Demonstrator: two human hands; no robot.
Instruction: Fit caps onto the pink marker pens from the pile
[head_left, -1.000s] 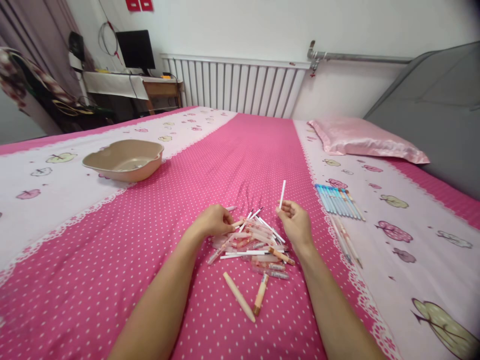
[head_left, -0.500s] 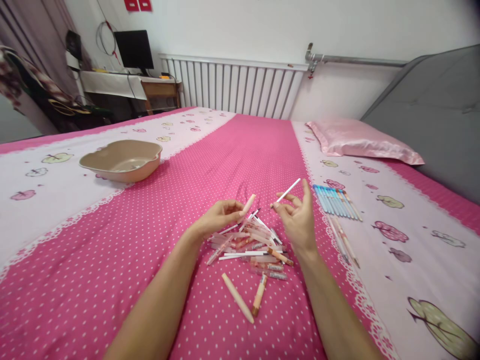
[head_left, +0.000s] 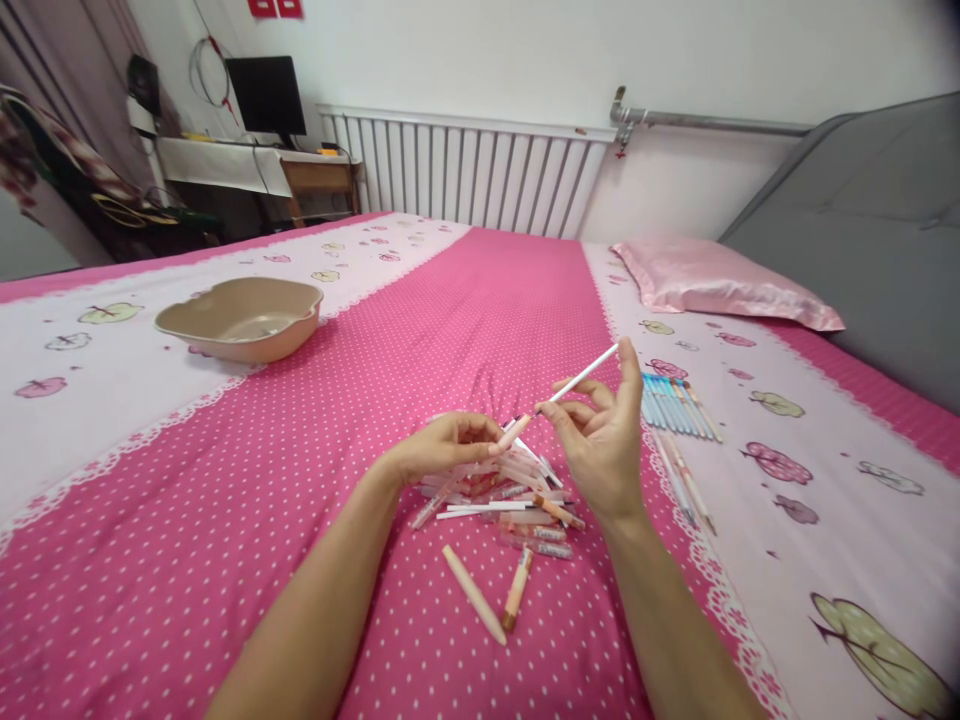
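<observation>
My left hand [head_left: 450,445] pinches a pale pink pen barrel [head_left: 514,432] above a pile of pen parts. A thin white pen refill [head_left: 585,374] slants up to the right between the fingers of my right hand [head_left: 604,440]. The refill's dark lower tip meets or nearly meets the barrel's upper end; I cannot tell if it is inside. Beneath my hands lie pink clear pen pieces [head_left: 442,500] and white refills [head_left: 480,509]. Closer to me are a cream pen barrel [head_left: 474,594] and a short orange-brown pen piece [head_left: 517,590].
Blue-topped pens [head_left: 671,408] lie in a row at the right, with a few more pens [head_left: 686,480] below them. A beige basin [head_left: 240,320] rests on the bed [head_left: 300,480] at left. A pink pillow [head_left: 727,282] lies near the grey headboard [head_left: 885,220].
The refill in my right hand has moved so its lower tip lines up with the pink barrel's end. My left hand has tilted the barrel toward it and lowered it slightly.
</observation>
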